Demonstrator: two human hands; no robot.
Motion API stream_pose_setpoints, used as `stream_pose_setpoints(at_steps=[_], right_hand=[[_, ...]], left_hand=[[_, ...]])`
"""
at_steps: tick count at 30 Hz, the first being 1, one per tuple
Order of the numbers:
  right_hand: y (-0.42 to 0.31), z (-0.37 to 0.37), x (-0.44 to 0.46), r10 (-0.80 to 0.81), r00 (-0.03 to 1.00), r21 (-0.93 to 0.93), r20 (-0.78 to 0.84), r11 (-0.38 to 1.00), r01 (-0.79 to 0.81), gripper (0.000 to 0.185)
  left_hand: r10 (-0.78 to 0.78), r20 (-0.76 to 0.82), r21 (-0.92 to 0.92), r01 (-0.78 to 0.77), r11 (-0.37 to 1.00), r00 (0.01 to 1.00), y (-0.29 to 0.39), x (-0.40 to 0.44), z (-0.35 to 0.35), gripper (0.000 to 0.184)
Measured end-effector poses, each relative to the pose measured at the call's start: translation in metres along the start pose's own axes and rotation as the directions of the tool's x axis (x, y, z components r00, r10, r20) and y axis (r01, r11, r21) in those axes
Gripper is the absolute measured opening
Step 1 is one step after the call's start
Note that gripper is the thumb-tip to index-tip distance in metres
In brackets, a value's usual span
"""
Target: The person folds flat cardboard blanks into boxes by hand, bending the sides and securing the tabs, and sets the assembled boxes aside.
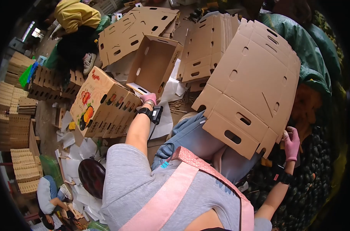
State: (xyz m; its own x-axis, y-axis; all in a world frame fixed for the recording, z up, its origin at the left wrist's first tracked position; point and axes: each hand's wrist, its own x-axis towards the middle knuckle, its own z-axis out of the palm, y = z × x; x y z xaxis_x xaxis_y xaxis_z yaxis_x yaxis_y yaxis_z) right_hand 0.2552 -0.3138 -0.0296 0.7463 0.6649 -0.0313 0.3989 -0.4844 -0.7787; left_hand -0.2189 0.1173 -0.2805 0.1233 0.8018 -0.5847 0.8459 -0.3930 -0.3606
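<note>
My left hand (148, 99), in a pink glove, is closed on the near end of an open, folded cardboard box (153, 63). That box stands tilted, its hollow side facing me. Beside it are several printed fruit boxes (105, 104) packed side by side. Over my lap lies a large flat cardboard blank (256, 81) with slots and handle holes. At its right edge my right hand (290, 144), also gloved in pink, pinches the corner between thumb and fingers. Some of its fingers are partly hidden behind the cardboard.
Stacked flat blanks (209, 46) and another blank (134, 32) lie ahead. Dark round produce (298, 184) fills the right side, below a green tarp (298, 42). White paper sheets (76, 165) litter the left floor. A person in yellow (76, 17) and another person (47, 194) are nearby.
</note>
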Motion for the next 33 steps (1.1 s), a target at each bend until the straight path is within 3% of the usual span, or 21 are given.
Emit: stream_pose_setpoints(at_steps=[2,3,4,5,6,7,9,10,11,12,13,14,16,18,19,22,23,25,28,31,33], right_hand=[[-0.001,-0.004,-0.007,0.050,0.999,-0.057,0.004,0.997,-0.050,0.026],[0.002,-0.003,-0.013,0.127,0.992,-0.117,0.015,0.985,-0.124,0.033],[0.005,0.000,-0.012,0.192,0.981,-0.182,0.026,0.966,-0.185,0.040],[0.012,0.003,-0.011,0.246,0.969,-0.191,0.033,0.953,-0.235,0.051],[0.010,0.005,-0.011,0.264,0.964,-0.200,0.018,0.946,-0.256,0.052],[0.005,0.007,-0.009,0.278,0.961,-0.208,0.003,0.940,-0.271,0.052],[0.002,0.011,-0.001,0.299,0.954,-0.234,0.000,0.928,-0.291,0.052],[0.004,0.010,0.005,0.296,0.954,-0.231,0.043,0.932,-0.278,0.050],[0.019,0.008,0.011,0.129,0.992,-0.334,0.012,0.935,-0.118,0.048],[0.031,0.009,0.017,-0.048,0.999,-0.436,-0.008,0.899,0.040,0.047],[0.015,0.012,0.013,0.005,1.000,-0.352,0.002,0.936,-0.004,0.045],[-0.002,0.014,0.009,0.056,0.998,-0.266,0.011,0.963,-0.051,0.043],[0.013,0.006,0.016,0.136,0.990,-0.235,0.047,0.964,-0.121,0.036],[-0.005,0.002,0.009,0.260,0.963,-0.227,0.077,0.945,-0.237,0.036],[-0.004,0.001,0.006,0.175,0.982,-0.267,0.076,0.952,-0.149,0.033],[0.005,-0.015,-0.002,-0.075,0.997,-0.241,-0.005,0.968,0.072,0.032],[-0.004,-0.021,-0.008,-0.121,0.993,-0.129,0.012,0.984,0.121,0.033],[-0.032,-0.030,-0.027,-0.110,0.992,0.190,0.054,0.977,0.098,0.038],[-0.062,-0.020,-0.058,-0.320,0.947,0.319,-0.033,0.894,0.313,0.045],[-0.082,-0.017,-0.064,-0.730,0.675,-0.249,-0.106,0.676,0.693,0.045],[-0.075,-0.013,-0.069,-0.818,0.561,-0.432,-0.128,0.555,0.711,0.032]], left_hand=[[-0.086,0.062,-0.172,0.096,0.980,0.994,0.020,0.018,0.014,0.034],[0.001,0.072,-0.128,0.009,0.992,0.997,0.025,0.015,0.011,0.035],[-0.022,0.153,-0.553,0.104,0.826,0.988,0.035,0.018,0.006,0.041],[-0.045,0.234,-0.923,0.236,0.304,0.971,0.046,0.021,0.001,0.049],[-0.067,0.313,-0.941,0.299,-0.158,0.947,0.056,0.025,-0.003,0.057],[-0.183,0.088,-0.983,0.115,0.144,0.979,0.073,-0.009,-0.037,0.059],[-0.009,-0.396,-0.868,-0.371,0.329,0.918,0.095,-0.090,-0.119,0.060],[0.127,-0.592,-0.747,-0.600,0.286,0.796,0.108,-0.110,-0.145,0.054],[0.135,-0.693,-0.662,-0.700,0.267,0.708,0.120,-0.142,-0.173,0.051],[0.135,-0.783,-0.600,-0.794,0.093,0.607,0.137,-0.140,-0.178,0.050],[0.270,-0.731,-0.602,-0.779,0.176,0.627,0.143,-0.146,-0.191,0.049],[0.435,-0.536,-0.774,-0.627,0.090,0.724,0.135,-0.170,-0.212,0.045],[0.466,-0.557,-0.771,-0.637,0.018,0.687,0.143,-0.160,-0.210,0.043],[0.314,-0.704,-0.706,-0.679,-0.202,0.638,0.156,-0.152,-0.195,0.041],[0.229,-0.752,-0.658,-0.690,-0.300,0.618,0.160,-0.148,-0.187,0.041],[0.389,-0.800,-0.591,-0.490,-0.641,0.457,0.124,-0.188,-0.211,0.041],[0.428,-0.782,-0.615,-0.444,-0.652,0.454,0.111,-0.192,-0.214,0.039],[0.425,-0.840,-0.534,-0.646,-0.545,0.337,0.091,-0.189,-0.220,0.034],[0.325,-0.938,-0.274,-0.833,-0.480,0.121,0.077,-0.197,-0.231,0.029],[0.234,-0.966,0.060,-0.974,-0.220,-0.112,0.057,-0.211,-0.252,0.037],[0.209,-0.955,0.203,-0.977,-0.060,-0.211,0.058,-0.212,-0.252,0.052]])
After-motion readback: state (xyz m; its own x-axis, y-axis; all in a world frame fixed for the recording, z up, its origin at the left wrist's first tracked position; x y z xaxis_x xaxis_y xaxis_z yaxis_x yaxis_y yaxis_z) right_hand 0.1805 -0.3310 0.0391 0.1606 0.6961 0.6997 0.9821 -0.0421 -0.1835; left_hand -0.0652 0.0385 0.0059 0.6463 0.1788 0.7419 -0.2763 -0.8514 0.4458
